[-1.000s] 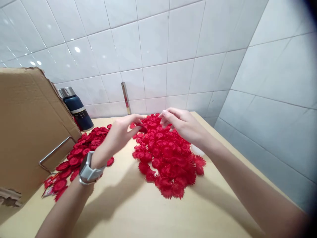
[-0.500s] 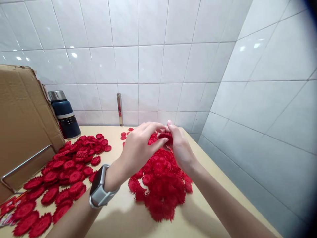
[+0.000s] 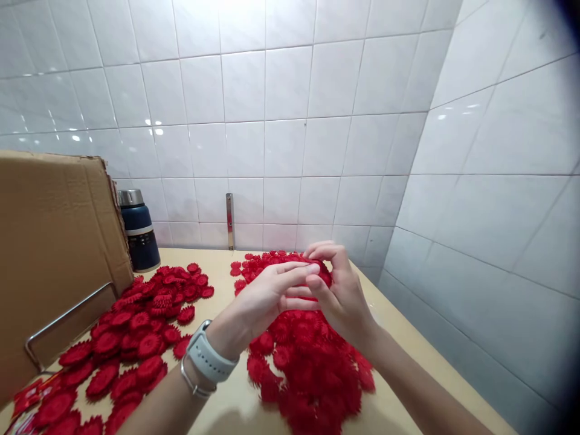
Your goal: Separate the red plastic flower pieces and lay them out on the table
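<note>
Over the middle of the table, my hands meet around a red fringed disc (image 3: 325, 273) that looks like soft fabric. My right hand (image 3: 348, 299) curls its fingers and thumb about the disc. My left hand (image 3: 267, 296), with a watch on a pale strap (image 3: 211, 356) at its wrist, presses its thumb and fingers against the disc from the left. Parts of the disc are hidden by my fingers. Beneath both hands spreads a heap of similar red fringed discs (image 3: 308, 362). A second group of red discs (image 3: 136, 329), with toothed edges, lies to the left.
A cardboard box (image 3: 54, 241) stands at the left, with a bent metal wire frame (image 3: 67, 320) against it. Behind it is a dark blue bottle (image 3: 141, 235). A metal strip (image 3: 230, 222) is upright by the tiled wall (image 3: 285, 145). Another wall borders the right.
The view has tilted up, so things sit lower. My left hand has rolled over, its fingers now extended under the disc. My right hand has turned and its fingers curl over the disc.
</note>
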Demonstrator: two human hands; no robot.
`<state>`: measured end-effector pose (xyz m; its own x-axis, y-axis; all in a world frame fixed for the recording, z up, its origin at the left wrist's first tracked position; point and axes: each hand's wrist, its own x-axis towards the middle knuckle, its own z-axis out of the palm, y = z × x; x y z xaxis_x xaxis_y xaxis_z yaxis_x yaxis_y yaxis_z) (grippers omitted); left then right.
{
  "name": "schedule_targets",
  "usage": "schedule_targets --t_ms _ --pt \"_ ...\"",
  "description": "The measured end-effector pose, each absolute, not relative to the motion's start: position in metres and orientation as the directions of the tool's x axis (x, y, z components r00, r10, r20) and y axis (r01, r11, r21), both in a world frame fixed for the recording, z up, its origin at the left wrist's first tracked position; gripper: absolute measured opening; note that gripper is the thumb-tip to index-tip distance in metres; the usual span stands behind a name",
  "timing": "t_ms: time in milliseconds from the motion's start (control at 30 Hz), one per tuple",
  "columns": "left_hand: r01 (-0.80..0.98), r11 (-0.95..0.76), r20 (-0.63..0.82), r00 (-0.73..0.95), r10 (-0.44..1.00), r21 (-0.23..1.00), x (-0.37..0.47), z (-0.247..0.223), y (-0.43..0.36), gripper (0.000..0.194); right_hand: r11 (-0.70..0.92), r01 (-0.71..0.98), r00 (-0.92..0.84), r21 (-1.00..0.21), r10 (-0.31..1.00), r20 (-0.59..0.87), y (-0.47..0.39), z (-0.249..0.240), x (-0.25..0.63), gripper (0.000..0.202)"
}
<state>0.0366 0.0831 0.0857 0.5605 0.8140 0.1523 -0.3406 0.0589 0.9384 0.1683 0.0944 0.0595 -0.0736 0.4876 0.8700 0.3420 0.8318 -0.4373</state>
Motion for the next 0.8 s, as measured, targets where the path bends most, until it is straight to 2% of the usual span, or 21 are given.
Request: schedule_targets --t_ms 67,167,300,533,800 --pt "-0.363 0.087 0.137 0.548 0.825 0.928 0.037 0.085 0.083 0.012 0.833 0.369 -0.104 -0.413 0.478 0.872 0.093 0.064 0.169 0.025" --pt "-0.325 0.086 0.103 0.521 0.847 0.942 0.039 0.084 0.083 0.021 0.804 0.411 -0.058 -0.430 0.494 0.868 0.089 0.072 0.168 0.021" --pt "-0.299 0.068 0.108 0.536 0.838 0.952 0.044 0.083 0.081 0.023 0.770 0.460 0.051 -0.442 0.474 0.879 0.085 0.079 0.161 0.031" --pt "-0.319 0.083 0.124 0.576 0.808 0.944 0.055 0.075 0.074 0.023 0.810 0.507 0.074 -0.294 0.299 0.952 0.086 0.071 0.165 0.039" --pt "-0.349 0.099 0.144 0.606 0.782 0.932 0.060 0.067 0.071 0.015 0.842 0.523 -0.031 -0.129 0.170 0.985 0.086 0.065 0.173 0.044"
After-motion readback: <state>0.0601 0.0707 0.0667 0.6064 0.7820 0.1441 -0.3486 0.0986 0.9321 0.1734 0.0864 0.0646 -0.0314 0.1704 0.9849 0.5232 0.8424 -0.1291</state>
